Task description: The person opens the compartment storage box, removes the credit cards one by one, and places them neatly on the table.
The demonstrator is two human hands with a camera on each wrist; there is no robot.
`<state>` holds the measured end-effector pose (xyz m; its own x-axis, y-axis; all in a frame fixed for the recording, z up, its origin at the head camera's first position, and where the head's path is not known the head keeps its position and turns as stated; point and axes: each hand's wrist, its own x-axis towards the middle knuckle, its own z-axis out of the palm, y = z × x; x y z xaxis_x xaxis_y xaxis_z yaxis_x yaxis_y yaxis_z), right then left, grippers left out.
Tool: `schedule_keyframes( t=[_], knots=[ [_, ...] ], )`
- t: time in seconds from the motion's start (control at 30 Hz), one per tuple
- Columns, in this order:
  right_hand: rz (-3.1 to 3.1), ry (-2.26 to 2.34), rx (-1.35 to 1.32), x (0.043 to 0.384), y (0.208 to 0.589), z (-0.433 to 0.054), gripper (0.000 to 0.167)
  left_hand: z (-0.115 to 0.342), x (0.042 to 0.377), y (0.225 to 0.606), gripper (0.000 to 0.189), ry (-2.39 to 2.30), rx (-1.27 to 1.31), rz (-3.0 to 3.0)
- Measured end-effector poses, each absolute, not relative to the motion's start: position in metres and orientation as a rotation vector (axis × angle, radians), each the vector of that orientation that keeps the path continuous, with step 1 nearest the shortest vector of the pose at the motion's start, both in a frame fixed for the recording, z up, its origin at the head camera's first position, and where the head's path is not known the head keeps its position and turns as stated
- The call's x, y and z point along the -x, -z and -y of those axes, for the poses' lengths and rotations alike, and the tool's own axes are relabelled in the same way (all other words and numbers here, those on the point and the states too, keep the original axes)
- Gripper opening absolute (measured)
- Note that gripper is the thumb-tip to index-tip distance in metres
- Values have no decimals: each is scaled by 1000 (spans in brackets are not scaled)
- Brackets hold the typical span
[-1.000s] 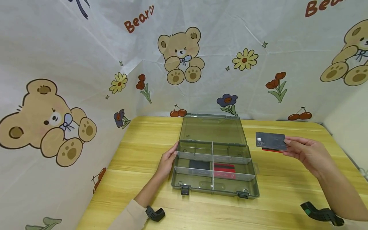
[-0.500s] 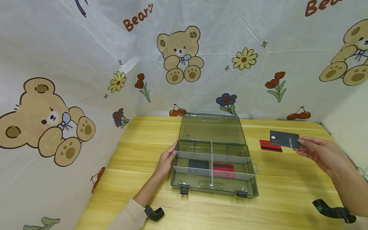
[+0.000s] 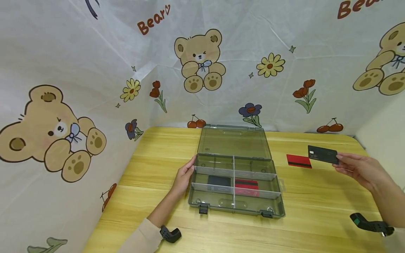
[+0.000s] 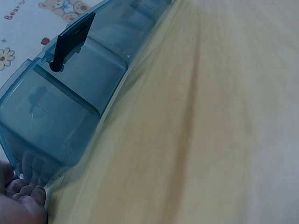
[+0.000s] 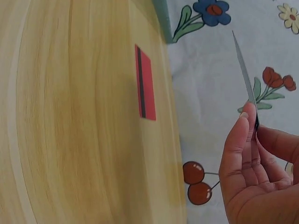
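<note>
In the head view, my right hand pinches a black card marked VIP between thumb and fingers, to the right of a red card with a dark stripe on the table. The right wrist view shows the pinched card nearly edge-on. A smoky, see-through compartment box lies with its lid laid back. My left hand grips its left side. Inside the middle row are a dark card on the left and a red striped card on the right.
The wooden table meets a white cloth printed with bears and flowers at the back and left. Clear dividers split the box into several compartments. Two latches stick out at its front.
My right hand has moved right with the black VIP card, uncovering the red card on the table that it had mostly overlapped. My left hand and the box stay in place.
</note>
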<state>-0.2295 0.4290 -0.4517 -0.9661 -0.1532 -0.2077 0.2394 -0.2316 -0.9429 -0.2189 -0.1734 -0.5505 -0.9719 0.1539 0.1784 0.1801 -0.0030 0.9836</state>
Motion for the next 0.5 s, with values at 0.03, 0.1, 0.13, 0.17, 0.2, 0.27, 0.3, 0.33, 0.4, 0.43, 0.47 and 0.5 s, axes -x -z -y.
schedule_keyframes(
  t=[0.03,0.1,0.13,0.17,0.2,0.27,0.3,0.33,0.4,0.43,0.47,0.5],
  knots=[
    [-1791,2268,-117,230,453,-431,33,174,219,550,47,2177,370,2209],
    [-1843,2228,-147,230,456,-433,31,173,218,550,47,2176,363,2217],
    [-1874,2204,-165,231,458,-435,31,173,218,550,47,2176,360,2219],
    [-1895,2187,-184,231,459,-436,31,173,218,550,47,2177,355,2221],
    [-1917,2167,-203,231,461,-438,30,173,217,549,47,2177,357,2222],
    [-1933,2144,-238,232,465,-442,30,173,216,549,46,2176,344,2228],
    [-1935,2138,-253,233,466,-444,30,173,216,549,46,2175,340,2231],
    [-1932,2135,-265,234,468,-447,31,173,216,549,46,2174,333,2234],
    [-1930,2126,-282,235,471,-452,32,173,216,549,46,2176,328,2234],
    [-1931,2120,-288,236,473,-454,34,172,216,549,46,2179,322,2234],
    [-1936,2113,-296,237,474,-456,34,172,216,549,46,2184,321,2231],
    [-1948,2101,-303,238,476,-458,35,172,216,549,46,2189,321,2224]
  ],
)
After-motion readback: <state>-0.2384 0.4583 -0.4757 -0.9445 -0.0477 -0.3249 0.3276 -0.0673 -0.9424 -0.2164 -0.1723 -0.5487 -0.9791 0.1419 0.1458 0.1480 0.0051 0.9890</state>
